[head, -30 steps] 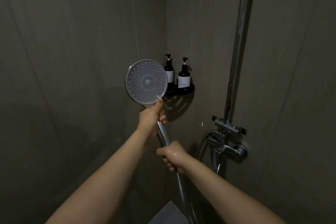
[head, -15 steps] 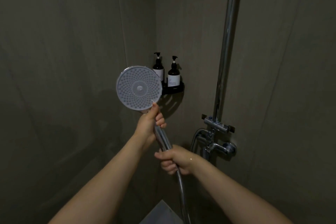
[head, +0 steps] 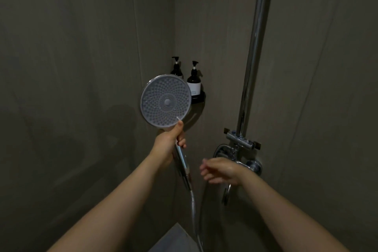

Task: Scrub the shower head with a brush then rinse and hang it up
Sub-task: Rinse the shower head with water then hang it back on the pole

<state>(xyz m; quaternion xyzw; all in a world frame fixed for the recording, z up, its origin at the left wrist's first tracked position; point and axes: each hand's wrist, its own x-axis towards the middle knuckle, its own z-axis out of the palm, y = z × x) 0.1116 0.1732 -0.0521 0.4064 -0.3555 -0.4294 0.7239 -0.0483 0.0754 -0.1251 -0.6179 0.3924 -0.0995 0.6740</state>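
1. The left hand gripped the chrome handle of the shower head just below the disc, fingers curled round it and the thumb pointing up to the disc's lower rim.
2. The shower head was held upright in the corner of the stall, its round nozzle face turned towards the person, partly covering one of two dark pump bottles.
3. The right hand hung free to the right of the handle, near it but not touching, fingers loose and slightly spread, holding nothing; it was a little blurred.
4. A metal hose ran down from the bottom of the handle and out of sight at the lower edge.
5. The two pump bottles stood side by side on a small black corner shelf behind the disc.
6. On the right wall a chrome riser pipe climbed out of view, with the mixer valve at its foot, just beyond the right hand.
7. The walls were dull grey panels, and the light was dim.
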